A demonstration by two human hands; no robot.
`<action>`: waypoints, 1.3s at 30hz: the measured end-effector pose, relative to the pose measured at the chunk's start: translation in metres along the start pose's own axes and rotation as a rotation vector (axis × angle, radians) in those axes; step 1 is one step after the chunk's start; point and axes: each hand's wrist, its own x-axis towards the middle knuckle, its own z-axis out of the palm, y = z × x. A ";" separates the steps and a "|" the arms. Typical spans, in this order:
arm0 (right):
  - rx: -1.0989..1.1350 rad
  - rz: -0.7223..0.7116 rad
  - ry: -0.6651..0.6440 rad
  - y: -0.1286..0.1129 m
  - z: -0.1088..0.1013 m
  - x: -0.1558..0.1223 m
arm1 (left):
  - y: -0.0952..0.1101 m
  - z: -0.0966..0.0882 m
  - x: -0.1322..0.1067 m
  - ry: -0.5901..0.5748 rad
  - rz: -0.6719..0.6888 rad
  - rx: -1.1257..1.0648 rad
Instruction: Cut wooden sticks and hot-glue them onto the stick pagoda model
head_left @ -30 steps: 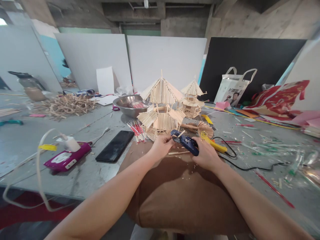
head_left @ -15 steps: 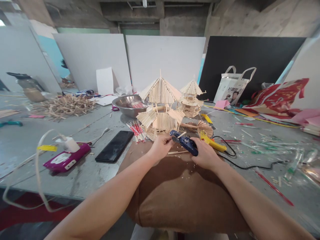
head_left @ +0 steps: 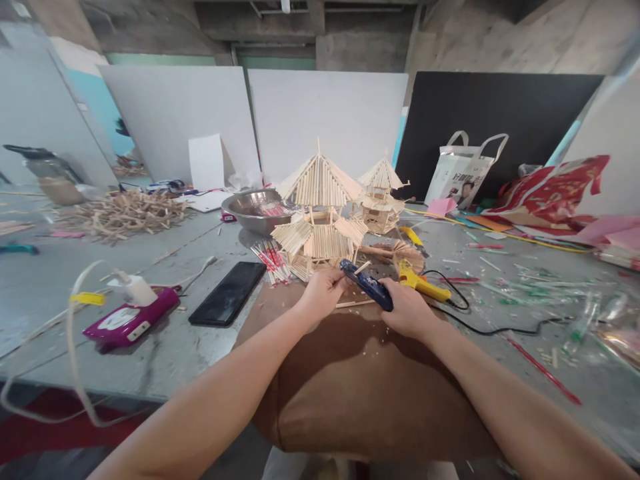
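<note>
My right hand is wrapped round dark blue-handled clippers, whose head points up and left toward my other hand. My left hand is closed in a pinch at the clippers' head. A thin pale wooden stick pokes out past the head; its other end is hidden by the fingers and tool. Just beyond both hands stands a pavilion model made of wooden sticks, with two tiers of roof. Below the hands, another loose stick lies at the edge of the brown apron.
A yellow glue gun with a black cord lies right of my hands. To the left are a phone, a purple power strip and a metal bowl. A smaller pavilion stands behind. Plastic scraps litter the right side.
The clippers' handles look closer together now, squeezed by my right hand. My left hand keeps its pinch. The whole view has shifted slightly.
</note>
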 end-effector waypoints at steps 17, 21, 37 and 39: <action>0.043 0.001 0.050 -0.003 -0.001 -0.002 | 0.000 0.002 -0.003 -0.006 0.094 0.040; 0.047 -0.010 0.050 -0.001 0.000 -0.003 | 0.003 -0.003 -0.001 -0.105 -0.014 -0.163; 0.024 -0.061 0.036 0.001 -0.003 -0.005 | -0.003 -0.012 -0.003 -0.488 -0.383 -0.780; 0.017 -0.055 0.031 0.001 -0.004 -0.005 | -0.003 -0.010 -0.002 -0.468 -0.354 -0.733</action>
